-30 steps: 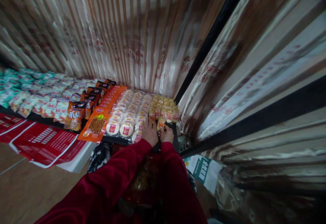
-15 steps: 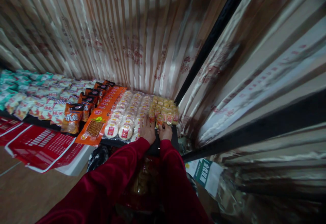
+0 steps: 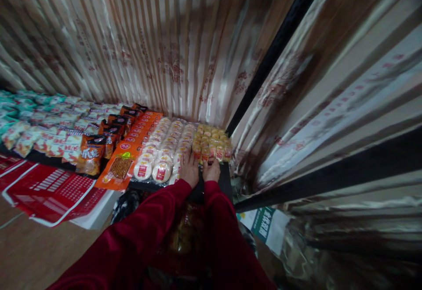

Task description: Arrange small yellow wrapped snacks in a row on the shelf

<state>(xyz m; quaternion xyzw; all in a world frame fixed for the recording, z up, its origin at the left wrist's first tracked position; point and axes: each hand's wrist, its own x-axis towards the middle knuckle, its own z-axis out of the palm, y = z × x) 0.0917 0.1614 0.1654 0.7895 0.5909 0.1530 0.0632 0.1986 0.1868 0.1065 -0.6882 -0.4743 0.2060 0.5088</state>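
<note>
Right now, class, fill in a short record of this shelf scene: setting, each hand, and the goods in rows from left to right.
setting: low dark shelf with rows of packaged snacks
left hand: flat at the near end of the round white cakes
right hand: at the front row of the small yellow packets
grip: cannot tell for either hand
further left: orange packs, dark brown bags, pale and green bags
below shelf: red printed sheet

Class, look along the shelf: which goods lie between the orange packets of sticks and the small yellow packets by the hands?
In the head view, rows of round white cakes fill that stretch.
</note>
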